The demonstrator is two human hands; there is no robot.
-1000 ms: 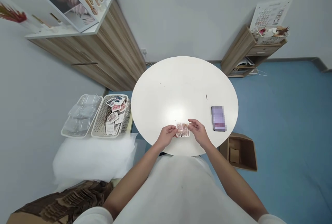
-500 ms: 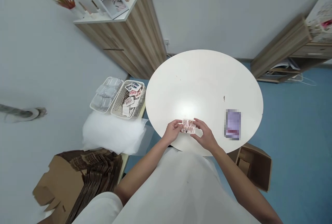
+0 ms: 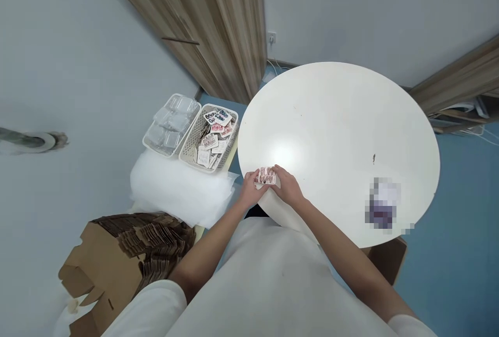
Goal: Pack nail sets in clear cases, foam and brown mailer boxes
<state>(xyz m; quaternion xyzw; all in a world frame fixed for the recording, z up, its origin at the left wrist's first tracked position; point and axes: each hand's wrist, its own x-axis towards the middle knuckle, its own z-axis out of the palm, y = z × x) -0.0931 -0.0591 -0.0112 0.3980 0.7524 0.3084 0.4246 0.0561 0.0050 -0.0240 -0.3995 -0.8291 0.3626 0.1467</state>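
Note:
Between my two hands is a small card of press-on nails (image 3: 267, 175), pinkish nails set in rows with one darker spot at the lower edge. My left hand (image 3: 249, 190) grips its left side with thumb and fingers. On the right side, my right hand (image 3: 287, 186) holds the card too, fingers along the top corner and thumb below. The card is over the near left edge of the round white table (image 3: 335, 118). Left of the table, a white perforated basket (image 3: 187, 147) holds several similar nail cards (image 3: 210, 142).
A second white basket (image 3: 146, 142) holds clear plastic boxes (image 3: 173, 121). White foam sheets (image 3: 179, 186) and a stack of folded brown cardboard boxes (image 3: 156, 243) lie nearer me on the left. A pixelated purple item (image 3: 382, 207) lies on the table's right. A wooden cabinet (image 3: 187, 20) stands behind.
My view has turned left and down, so the table appears farther right. My hands, still on the nail card, have shifted left toward the table's edge.

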